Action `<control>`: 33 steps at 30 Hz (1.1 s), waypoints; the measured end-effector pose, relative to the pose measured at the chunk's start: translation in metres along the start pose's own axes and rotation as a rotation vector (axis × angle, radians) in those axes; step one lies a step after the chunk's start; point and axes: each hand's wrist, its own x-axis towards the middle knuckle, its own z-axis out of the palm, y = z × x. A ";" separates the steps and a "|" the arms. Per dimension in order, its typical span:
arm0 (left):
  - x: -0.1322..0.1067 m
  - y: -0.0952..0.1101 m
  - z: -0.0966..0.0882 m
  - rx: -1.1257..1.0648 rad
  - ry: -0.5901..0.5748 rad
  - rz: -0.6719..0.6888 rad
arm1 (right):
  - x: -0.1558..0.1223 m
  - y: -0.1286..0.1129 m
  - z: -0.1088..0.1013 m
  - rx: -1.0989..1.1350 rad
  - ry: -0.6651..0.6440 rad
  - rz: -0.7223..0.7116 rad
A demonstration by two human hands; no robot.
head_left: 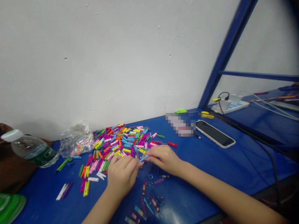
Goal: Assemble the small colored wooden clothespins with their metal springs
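Observation:
Between my two hands is a small light-blue clothespin [143,158], pinched at both ends by the fingertips. My left hand [122,174] is closed on its left end, with part of the clothespin hidden by the fingers. My right hand [164,159] grips the other end between thumb and fingers. Just behind them spreads a heap of colourful clothespins [127,141] in pink, yellow, purple, orange, green and blue. In front of my hands lie several loose clothespin halves [154,203] and small metal springs, some blurred.
A water bottle [38,151] leans at the left beside a crumpled clear plastic bag [77,140]. A green object [11,207] sits at the lower left corner. To the right are a phone [216,133], black cables and a white power strip [231,106] near a blue metal frame [224,53].

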 end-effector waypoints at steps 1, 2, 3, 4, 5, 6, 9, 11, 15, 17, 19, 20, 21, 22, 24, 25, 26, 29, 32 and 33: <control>0.000 -0.001 0.000 0.002 -0.009 -0.009 | 0.000 0.001 -0.001 -0.007 -0.015 0.016; 0.000 -0.002 0.001 0.003 -0.018 -0.016 | 0.001 0.002 -0.002 -0.014 -0.026 0.036; 0.000 -0.003 0.002 0.002 -0.026 -0.024 | 0.001 0.003 -0.002 -0.019 -0.037 0.056; 0.000 -0.004 0.002 -0.002 -0.033 -0.030 | 0.001 0.004 -0.002 -0.019 -0.045 0.074; 0.001 -0.005 0.002 -0.008 -0.037 -0.037 | 0.001 0.004 -0.002 -0.016 -0.046 0.085; 0.001 -0.005 0.002 -0.019 -0.038 -0.048 | 0.001 0.004 -0.002 -0.015 -0.037 0.087; 0.004 -0.005 -0.001 -0.113 -0.083 -0.130 | 0.000 0.004 0.000 -0.062 0.033 0.039; 0.007 -0.004 -0.002 -0.252 -0.155 -0.243 | 0.000 0.004 0.001 -0.152 0.092 -0.034; 0.011 -0.002 0.003 -0.723 -0.336 -0.574 | -0.001 0.007 0.000 -0.349 0.143 -0.208; 0.012 -0.002 0.007 -0.949 -0.400 -0.721 | -0.001 0.008 -0.001 -0.403 0.137 -0.265; 0.012 -0.003 0.011 -1.087 -0.412 -0.788 | -0.002 0.009 -0.001 -0.422 0.132 -0.290; 0.012 -0.003 0.012 -1.136 -0.408 -0.800 | -0.002 0.010 -0.001 -0.425 0.131 -0.295; 0.012 -0.003 0.013 -1.177 -0.402 -0.807 | -0.002 0.010 -0.001 -0.426 0.130 -0.298; 0.012 -0.003 0.013 -1.216 -0.400 -0.815 | -0.002 0.010 -0.001 -0.428 0.130 -0.303; 0.012 -0.004 0.013 -1.287 -0.405 -0.836 | -0.002 0.010 -0.001 -0.439 0.131 -0.317; 0.011 -0.004 0.013 -1.317 -0.416 -0.850 | -0.003 0.009 -0.001 -0.445 0.131 -0.324; 0.011 -0.005 0.013 -1.342 -0.431 -0.866 | -0.003 0.009 -0.002 -0.449 0.131 -0.329; 0.010 -0.006 0.011 -1.422 -0.491 -0.936 | -0.003 0.008 -0.003 -0.466 0.124 -0.333; 0.009 -0.008 0.012 -1.513 -0.559 -1.042 | -0.003 0.008 -0.001 -0.470 0.103 -0.333; 0.009 -0.010 0.012 -1.538 -0.573 -1.069 | -0.003 0.008 0.000 -0.452 0.104 -0.322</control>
